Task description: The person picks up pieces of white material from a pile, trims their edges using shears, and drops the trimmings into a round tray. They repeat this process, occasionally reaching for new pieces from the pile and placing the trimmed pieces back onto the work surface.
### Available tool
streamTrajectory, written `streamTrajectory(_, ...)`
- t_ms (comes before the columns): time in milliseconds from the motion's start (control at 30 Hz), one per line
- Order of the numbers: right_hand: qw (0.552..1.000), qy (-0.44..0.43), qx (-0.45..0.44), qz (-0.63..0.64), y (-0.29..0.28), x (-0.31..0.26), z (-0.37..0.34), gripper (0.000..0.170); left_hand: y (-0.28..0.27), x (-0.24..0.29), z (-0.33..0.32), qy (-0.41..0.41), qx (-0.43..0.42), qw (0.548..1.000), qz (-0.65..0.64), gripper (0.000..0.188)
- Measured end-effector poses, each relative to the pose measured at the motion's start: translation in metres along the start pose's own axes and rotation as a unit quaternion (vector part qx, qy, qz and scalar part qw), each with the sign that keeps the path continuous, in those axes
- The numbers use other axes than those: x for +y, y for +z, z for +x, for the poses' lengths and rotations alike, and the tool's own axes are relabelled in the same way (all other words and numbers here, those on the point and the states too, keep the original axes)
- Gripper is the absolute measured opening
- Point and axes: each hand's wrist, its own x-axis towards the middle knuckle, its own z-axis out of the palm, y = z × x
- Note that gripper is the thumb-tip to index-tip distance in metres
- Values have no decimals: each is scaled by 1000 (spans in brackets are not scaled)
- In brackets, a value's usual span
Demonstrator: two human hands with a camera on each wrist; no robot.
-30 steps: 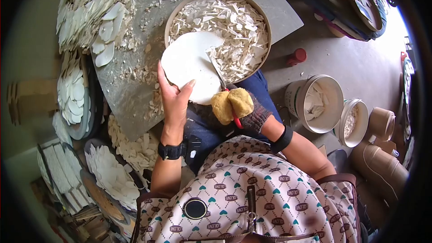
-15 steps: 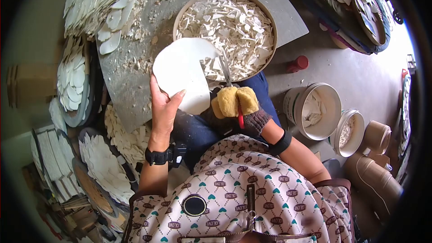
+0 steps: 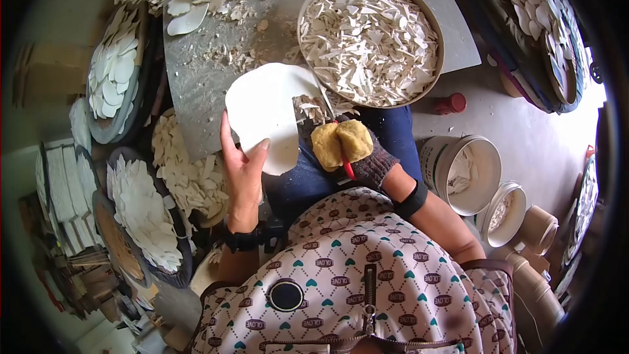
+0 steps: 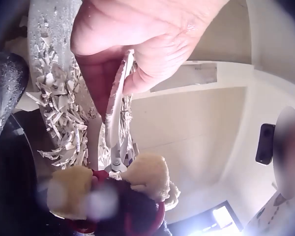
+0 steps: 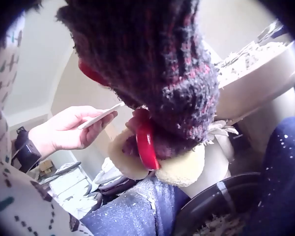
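My bare left hand (image 3: 244, 172) pinches a flat white sheet (image 3: 263, 115) at its lower left, thumb on top and fingers beneath. The sheet has a rounded far side and a straight-cut edge on the right, with a notch near the top. In the left wrist view this sheet (image 4: 119, 98) shows edge-on. My right hand (image 3: 377, 160), in a dark knitted glove with yellow spongy pads (image 3: 354, 139), grips red-handled scissors (image 3: 348, 168). Their metal blades reach up to the sheet's upper right part. The right wrist view shows a red handle loop (image 5: 146, 142) around gloved fingers.
A round tray (image 3: 440, 46) full of white chips stands on the grey table (image 3: 190, 101), chips scattered beside it. White pieces are heaped at left (image 3: 114, 85) and in baskets around. Buckets (image 3: 485, 177) and a red object (image 3: 451, 103) stand on the floor at right.
The sheet has lost material along its right side, leaving a straight edge, and has turned slightly. The blades now meet it near its upper right. The head view has shifted, moving the tray rightward.
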Motion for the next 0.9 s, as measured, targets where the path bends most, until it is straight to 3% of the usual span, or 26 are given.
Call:
streamTrajectory(133, 984, 70, -50, 153, 17, 14, -3, 36, -17, -8, 3, 26, 10, 997, 68, 79)
streamTrajectory(367, 971, 56, -35, 231, 22, 8, 3, 31, -33, 7, 13, -16, -43, 999, 23, 81)
streamTrajectory(767, 983, 72, -54, 162, 18, 7, -8, 28, -42, 2, 18, -60, -86, 994, 13, 83)
streamTrajectory(900, 952, 118, -16, 282, 20, 2, -7, 26, -41, 4, 21, -70, -82, 994, 12, 82)
